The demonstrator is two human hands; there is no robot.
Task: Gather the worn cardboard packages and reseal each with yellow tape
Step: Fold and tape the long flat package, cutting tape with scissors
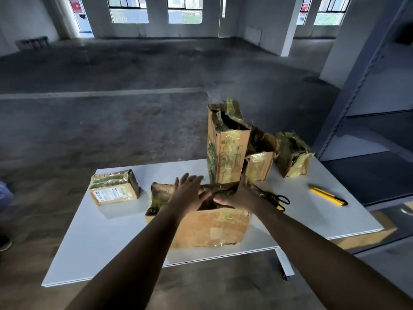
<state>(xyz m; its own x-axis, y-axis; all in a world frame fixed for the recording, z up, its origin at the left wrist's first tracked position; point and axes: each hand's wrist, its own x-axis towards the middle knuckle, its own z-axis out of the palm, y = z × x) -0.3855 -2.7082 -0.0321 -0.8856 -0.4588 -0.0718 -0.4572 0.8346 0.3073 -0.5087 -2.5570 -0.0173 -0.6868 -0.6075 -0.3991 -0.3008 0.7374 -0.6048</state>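
A wide worn cardboard box (pixel 212 229) with old yellow tape sits mid-table, its top flaps loose. My left hand (pixel 190 191) lies flat with straight fingers over the top opening. My right hand (pixel 237 198) reaches in from the right and presses on the flaps, fingers fairly straight. A small taped package (pixel 114 189) lies to the left. Behind stand a tall torn box (pixel 225 151), a shorter box (pixel 260 162) and a crumpled box (pixel 292 155). No tape roll is visible.
The white table (pixel 93 242) stands on a concrete floor. Black-and-yellow scissors (pixel 277 200) lie right of the wide box, and a yellow utility knife (pixel 327 194) lies farther right. Grey metal shelving (pixel 368 108) rises at the right.
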